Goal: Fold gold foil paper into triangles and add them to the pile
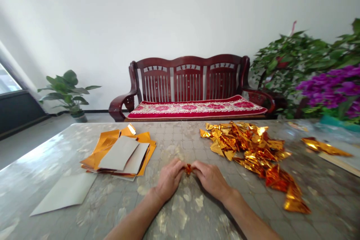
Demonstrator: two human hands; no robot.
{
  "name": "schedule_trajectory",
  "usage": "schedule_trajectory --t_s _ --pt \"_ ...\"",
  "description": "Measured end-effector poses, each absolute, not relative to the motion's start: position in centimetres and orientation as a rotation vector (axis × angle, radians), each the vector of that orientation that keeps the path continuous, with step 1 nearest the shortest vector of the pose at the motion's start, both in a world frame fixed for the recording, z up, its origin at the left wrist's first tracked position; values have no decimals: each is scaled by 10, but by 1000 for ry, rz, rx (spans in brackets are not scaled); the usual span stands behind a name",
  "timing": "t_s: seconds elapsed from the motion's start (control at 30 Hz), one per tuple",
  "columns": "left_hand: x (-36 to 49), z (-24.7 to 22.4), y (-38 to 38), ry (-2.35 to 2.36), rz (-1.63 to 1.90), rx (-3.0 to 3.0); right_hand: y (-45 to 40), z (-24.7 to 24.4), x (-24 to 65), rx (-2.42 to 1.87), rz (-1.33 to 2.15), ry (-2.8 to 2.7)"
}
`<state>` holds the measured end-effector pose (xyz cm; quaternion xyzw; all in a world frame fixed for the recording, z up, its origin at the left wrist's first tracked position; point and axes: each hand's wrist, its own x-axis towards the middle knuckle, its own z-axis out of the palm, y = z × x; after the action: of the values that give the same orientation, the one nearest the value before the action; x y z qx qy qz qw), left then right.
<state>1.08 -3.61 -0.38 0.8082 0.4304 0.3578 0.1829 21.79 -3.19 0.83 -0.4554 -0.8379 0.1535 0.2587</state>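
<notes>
Near the middle of the table, my left hand [168, 180] and my right hand [210, 180] pinch a small folded piece of gold foil [188, 169] between their fingertips. To the right of my right hand lies a loose heap of folded gold foil pieces [244, 146], its lower end reaching past my wrist. Left of my left hand is a stack of gold foil sheets [118, 153] with grey-white sheets [119, 153] on top. A separate grey-white sheet [66, 194] lies nearer the table's left edge.
The mottled grey table [180, 135] has a gold foil strip [323, 147] at far right. Beyond its far edge stand a dark red wooden bench [188, 78] with a red cushion, a potted plant [67, 92], and green and purple plants [315, 67].
</notes>
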Motion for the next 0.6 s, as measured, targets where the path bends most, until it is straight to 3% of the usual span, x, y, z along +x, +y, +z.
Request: schedule_trajectory --t_s 0.6 --pt "6 -8 -34 1414 938 2463 -25 -2 223 -1129 333 -2302"
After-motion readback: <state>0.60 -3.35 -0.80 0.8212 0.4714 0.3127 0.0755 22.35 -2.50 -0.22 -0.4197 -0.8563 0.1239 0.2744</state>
